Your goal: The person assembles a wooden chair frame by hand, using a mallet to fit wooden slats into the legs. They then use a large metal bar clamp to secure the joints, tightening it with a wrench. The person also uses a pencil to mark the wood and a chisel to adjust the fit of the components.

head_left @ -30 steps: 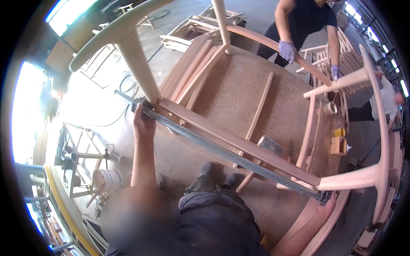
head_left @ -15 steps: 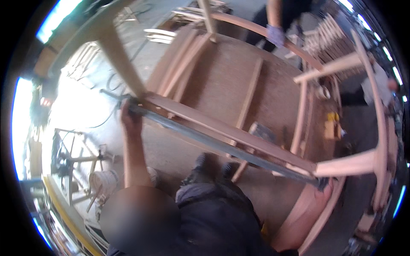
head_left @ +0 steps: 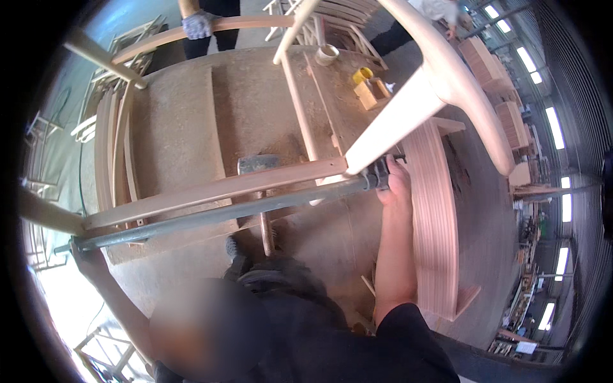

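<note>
Bar clamp (head_left: 255,207) spans the near side of the chair frame, just beside the wooden rail (head_left: 217,193), one end at each hand. Right hand (head_left: 397,182): fingers curled round the dark clamp head (head_left: 375,177), up against the pale right post (head_left: 402,118). Left hand (head_left: 90,263): closed on the bar's far-left end, by the left post (head_left: 51,216); thumb and finger detail there too small to read. Bar runs between the two grips, its middle clear of any fingers. Mallet (head_left: 258,164) lies below, handle passing under rail and bar. Across the worktable (head_left: 179,115), a co-worker's gloved hand (head_left: 198,25) is on the curved rail (head_left: 255,23).
</note>
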`<state>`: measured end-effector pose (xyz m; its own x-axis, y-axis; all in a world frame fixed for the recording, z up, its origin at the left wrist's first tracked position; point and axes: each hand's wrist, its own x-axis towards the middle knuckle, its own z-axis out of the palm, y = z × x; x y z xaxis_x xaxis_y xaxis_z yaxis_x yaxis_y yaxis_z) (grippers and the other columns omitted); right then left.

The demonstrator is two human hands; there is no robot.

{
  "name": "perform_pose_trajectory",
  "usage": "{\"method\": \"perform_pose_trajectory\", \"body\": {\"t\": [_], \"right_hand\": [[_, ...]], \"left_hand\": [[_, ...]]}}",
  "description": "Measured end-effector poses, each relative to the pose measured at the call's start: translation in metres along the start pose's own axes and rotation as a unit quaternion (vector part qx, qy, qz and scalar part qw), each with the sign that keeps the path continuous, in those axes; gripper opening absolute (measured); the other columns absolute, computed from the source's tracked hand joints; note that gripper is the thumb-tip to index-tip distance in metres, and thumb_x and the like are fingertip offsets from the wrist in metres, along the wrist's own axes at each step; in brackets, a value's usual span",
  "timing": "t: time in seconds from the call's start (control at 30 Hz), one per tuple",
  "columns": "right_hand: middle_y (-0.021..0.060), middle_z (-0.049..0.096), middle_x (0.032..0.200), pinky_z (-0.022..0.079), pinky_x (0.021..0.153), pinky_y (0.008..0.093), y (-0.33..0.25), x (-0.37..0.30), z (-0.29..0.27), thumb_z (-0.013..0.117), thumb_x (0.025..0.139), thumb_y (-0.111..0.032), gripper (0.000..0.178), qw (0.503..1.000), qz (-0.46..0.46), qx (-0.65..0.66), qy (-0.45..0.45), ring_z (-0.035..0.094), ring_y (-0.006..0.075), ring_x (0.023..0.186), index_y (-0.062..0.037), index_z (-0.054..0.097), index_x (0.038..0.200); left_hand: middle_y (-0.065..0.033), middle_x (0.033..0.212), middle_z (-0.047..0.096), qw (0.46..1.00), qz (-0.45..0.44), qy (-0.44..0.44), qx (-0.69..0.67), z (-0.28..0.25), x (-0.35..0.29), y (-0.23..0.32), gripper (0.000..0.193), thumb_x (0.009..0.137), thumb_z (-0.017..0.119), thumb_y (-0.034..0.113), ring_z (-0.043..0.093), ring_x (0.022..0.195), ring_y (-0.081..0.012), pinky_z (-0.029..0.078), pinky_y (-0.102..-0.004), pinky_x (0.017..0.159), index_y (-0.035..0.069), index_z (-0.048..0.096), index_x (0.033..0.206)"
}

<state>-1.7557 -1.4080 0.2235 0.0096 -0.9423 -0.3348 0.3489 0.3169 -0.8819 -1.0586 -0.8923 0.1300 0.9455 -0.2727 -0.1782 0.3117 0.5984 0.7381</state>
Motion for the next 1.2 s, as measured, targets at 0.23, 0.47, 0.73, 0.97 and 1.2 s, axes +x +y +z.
{"method": "perform_pose_trajectory", "body": {"t": [0.23, 0.47, 0.73, 0.97, 1.2], "right_hand": [[0.0134, 0.069, 0.112, 0.058, 0.089, 0.0414, 0.004, 0.000, 0.010, 0.049, 0.108, -0.023, 0.031, 0.998, 0.031, 0.044, 0.012, 0.070, 0.0259, 0.100, 0.0031, 0.055, 0.123], [0.0101, 0.071, 0.102, 0.060, 0.078, 0.0373, 0.002, -0.003, 0.001, 0.070, 0.097, -0.027, 0.030, 0.998, 0.040, 0.045, 0.020, 0.071, 0.0215, 0.089, -0.0019, 0.061, 0.111], [0.0112, 0.069, 0.111, 0.060, 0.087, 0.0407, 0.003, -0.019, 0.015, 0.065, 0.100, -0.024, 0.029, 0.994, 0.002, 0.111, -0.001, 0.069, 0.0233, 0.100, -0.0052, 0.056, 0.121], [0.0104, 0.068, 0.116, 0.060, 0.090, 0.0450, 0.018, -0.004, 0.003, 0.062, 0.100, -0.017, 0.019, 0.973, -0.043, 0.220, -0.051, 0.065, 0.0245, 0.111, -0.0039, 0.061, 0.115], [0.0092, 0.069, 0.103, 0.059, 0.088, 0.0433, 0.031, 0.019, -0.016, 0.069, 0.096, -0.025, 0.023, 0.974, -0.029, 0.215, -0.066, 0.067, 0.0248, 0.103, -0.0066, 0.066, 0.108]], "left_hand": [[-0.0200, 0.133, 0.062, 0.998, -0.011, -0.054, -0.018, 0.007, 0.006, 0.008, 0.042, 0.101, 0.060, 0.023, 0.058, 0.125, -0.0318, 0.041, -0.0477, 0.113, -0.007, 0.057, 0.132], [-0.0223, 0.134, 0.055, 0.997, 0.054, 0.015, 0.049, 0.066, -0.026, -0.003, 0.045, 0.104, 0.054, 0.024, 0.055, 0.127, -0.0311, 0.044, -0.0465, 0.111, -0.009, 0.052, 0.134], [-0.0189, 0.124, 0.067, 0.851, 0.237, 0.047, 0.466, 0.055, -0.022, -0.004, 0.041, 0.099, 0.065, 0.027, 0.065, 0.116, -0.0302, 0.051, -0.0444, 0.104, -0.004, 0.063, 0.126], [-0.0193, 0.120, 0.068, 0.861, 0.231, 0.003, 0.453, 0.030, 0.000, -0.002, 0.052, 0.098, 0.063, 0.038, 0.066, 0.113, -0.0313, 0.051, -0.0399, 0.094, 0.003, 0.058, 0.135], [-0.0185, 0.133, 0.062, 0.992, 0.023, -0.110, 0.061, -0.006, 0.032, 0.011, 0.038, 0.100, 0.059, 0.020, 0.058, 0.126, -0.0319, 0.043, -0.0532, 0.114, -0.005, 0.061, 0.129]]}}
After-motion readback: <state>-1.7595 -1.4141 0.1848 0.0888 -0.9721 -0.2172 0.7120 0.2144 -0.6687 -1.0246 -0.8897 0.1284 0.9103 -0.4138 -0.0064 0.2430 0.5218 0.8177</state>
